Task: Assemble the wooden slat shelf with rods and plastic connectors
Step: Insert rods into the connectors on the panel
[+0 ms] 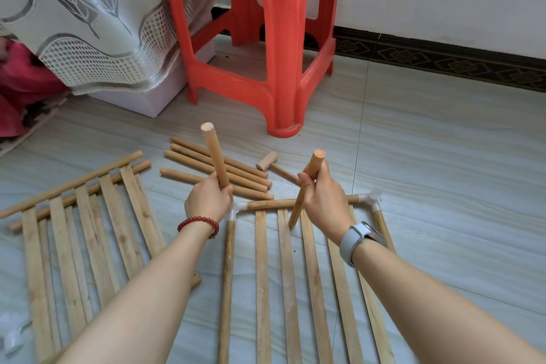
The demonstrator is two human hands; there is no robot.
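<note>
Head view. The left hand, a red bead bracelet on its wrist, is curled round the lower end of a wooden rod held nearly upright above the near-left corner connector of a slat panel lying on the tiled floor. The right hand, with a grey watch at its wrist, grips a second rod about its middle; this rod tilts slightly, its lower tip resting on or just above the slats, which of the two cannot be told. A translucent plastic connector caps the panel's far-right corner, joining the cross rod to the side rod. To the left lie stacked slat panels, one over another. Beyond the hands lie loose rods in a group, with a small wooden mallet just beside them. A red plastic stool stands behind, near a patterned curtain.
</note>
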